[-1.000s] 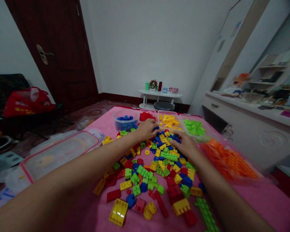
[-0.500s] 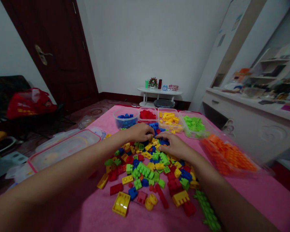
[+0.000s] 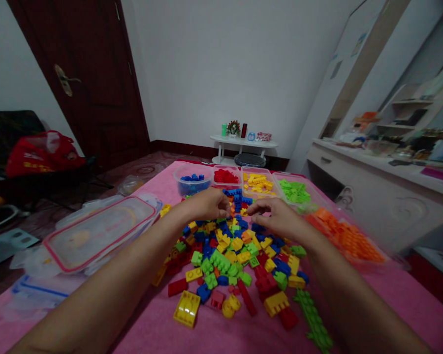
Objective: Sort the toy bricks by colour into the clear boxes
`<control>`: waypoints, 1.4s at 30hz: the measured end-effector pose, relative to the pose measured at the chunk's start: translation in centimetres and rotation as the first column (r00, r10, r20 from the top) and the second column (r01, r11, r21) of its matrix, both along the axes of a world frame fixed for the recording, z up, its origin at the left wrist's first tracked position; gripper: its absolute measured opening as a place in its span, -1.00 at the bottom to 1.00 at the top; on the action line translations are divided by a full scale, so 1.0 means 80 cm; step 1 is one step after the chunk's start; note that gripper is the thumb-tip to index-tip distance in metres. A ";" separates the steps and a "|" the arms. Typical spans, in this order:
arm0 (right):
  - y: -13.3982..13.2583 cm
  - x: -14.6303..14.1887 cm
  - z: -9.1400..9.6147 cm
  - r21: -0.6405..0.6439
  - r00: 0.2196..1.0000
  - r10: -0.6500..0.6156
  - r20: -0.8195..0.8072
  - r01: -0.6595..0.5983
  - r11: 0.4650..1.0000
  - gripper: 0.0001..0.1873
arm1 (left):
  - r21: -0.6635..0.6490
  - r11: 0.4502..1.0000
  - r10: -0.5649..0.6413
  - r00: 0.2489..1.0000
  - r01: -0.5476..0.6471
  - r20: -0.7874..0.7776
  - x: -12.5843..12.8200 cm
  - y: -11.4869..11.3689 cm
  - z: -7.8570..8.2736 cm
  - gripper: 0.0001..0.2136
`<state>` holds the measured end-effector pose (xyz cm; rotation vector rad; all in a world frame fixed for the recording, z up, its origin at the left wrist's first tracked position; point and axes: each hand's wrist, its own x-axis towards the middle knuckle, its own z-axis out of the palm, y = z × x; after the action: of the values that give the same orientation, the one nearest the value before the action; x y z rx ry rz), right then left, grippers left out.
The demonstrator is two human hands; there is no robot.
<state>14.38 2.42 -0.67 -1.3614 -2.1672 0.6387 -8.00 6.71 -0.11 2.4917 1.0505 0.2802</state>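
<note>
A heap of toy building bricks (image 3: 221,260) in yellow, green, blue and red is spread over the pink cloth (image 3: 133,319). Over its far part is my left hand (image 3: 213,204), fingers loosely bent and pointing inward, with no brick visible in them. Opposite it, my right hand (image 3: 275,214) hovers at the heap with thumb and fingers apart, holding nothing I can see. Blue bricks (image 3: 238,199) show in the gap between the hands. A long green brick piece (image 3: 313,319) lies near my right forearm.
Along the far edge stand tubs of blue (image 3: 192,184), red (image 3: 226,177), yellow (image 3: 259,184) and green bricks (image 3: 295,191). A tub of orange bricks (image 3: 349,238) sits at right. Clear lids (image 3: 103,231) are stacked at left.
My hands have drawn apart, the right one moving to the right. Bricks between and below them have shifted, baring more blue ones. The view has moved slightly.
</note>
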 end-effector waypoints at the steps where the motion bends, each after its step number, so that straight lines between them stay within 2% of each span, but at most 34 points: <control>1: 0.001 0.000 -0.002 0.007 1.000 -0.003 0.012 0.003 1.000 -0.79 | -0.021 1.000 0.001 1.000 0.000 0.007 -0.004 0.001 -0.003 -0.82; 7: -0.001 -0.020 -0.021 0.012 0.989 0.024 0.147 -0.027 1.000 -0.66 | -0.069 0.998 0.005 1.000 -0.003 0.025 -0.017 -0.008 -0.008 -0.73; 11: 0.005 -0.020 -0.023 0.097 0.982 -0.069 0.177 0.053 0.994 -0.78 | 0.006 0.999 -0.037 0.999 0.037 0.003 -0.001 -0.021 -0.017 -0.75; 14: 0.010 -0.011 -0.023 0.181 0.965 -0.155 0.210 0.117 0.976 -0.78 | -0.016 0.999 0.029 1.000 -0.029 0.011 0.008 -0.020 -0.028 -0.87; 18: 0.010 0.000 -0.036 0.170 0.890 -0.191 0.415 0.131 0.977 -0.66 | -0.047 0.988 0.153 0.970 -0.147 0.187 0.006 -0.001 -0.038 -0.86; 20: 0.010 0.004 -0.045 0.163 0.850 -0.193 0.490 0.128 0.978 -0.61 | -0.107 0.977 0.207 0.930 -0.183 0.303 0.004 0.007 -0.041 -0.79; 23: 0.012 0.009 -0.049 0.167 0.824 -0.207 0.527 0.138 0.976 -0.68 | -0.316 0.934 0.300 0.845 -0.166 0.442 0.003 0.009 -0.041 -0.68; 26: 0.015 0.009 -0.042 0.175 0.837 -0.240 0.491 0.175 0.969 -0.75 | -0.521 0.847 0.406 0.760 -0.105 0.507 0.006 0.001 -0.036 -0.64; 28: 0.017 0.006 -0.036 0.221 0.863 -0.270 0.426 0.190 0.957 -0.73 | -0.573 0.813 0.461 0.715 -0.102 0.526 0.009 -0.003 -0.033 -0.64; 31: 0.016 -0.005 -0.032 0.304 0.910 -0.239 0.338 0.135 0.943 -0.71 | -0.553 0.824 0.477 0.681 -0.125 0.556 0.011 -0.004 -0.033 -0.64; 34: 0.010 -0.017 -0.035 0.297 0.917 -0.170 0.360 0.060 0.953 -0.69 | -0.501 0.854 0.448 0.689 -0.141 0.569 0.012 -0.001 -0.035 -0.64; 37: 0.004 -0.026 -0.036 0.267 0.877 -0.177 0.448 0.058 0.962 -0.66 | -0.462 0.870 0.434 0.707 -0.170 0.559 0.012 -0.001 -0.036 -0.66; 42: -0.004 -0.032 -0.028 0.214 0.785 -0.233 0.574 0.131 0.968 -0.68 | -0.418 0.888 0.418 0.711 -0.191 0.565 0.015 -0.005 -0.033 -0.69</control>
<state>11.78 2.10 -2.88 -1.8308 -2.4313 -0.0756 -6.78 6.28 -2.73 1.6862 1.0843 0.9124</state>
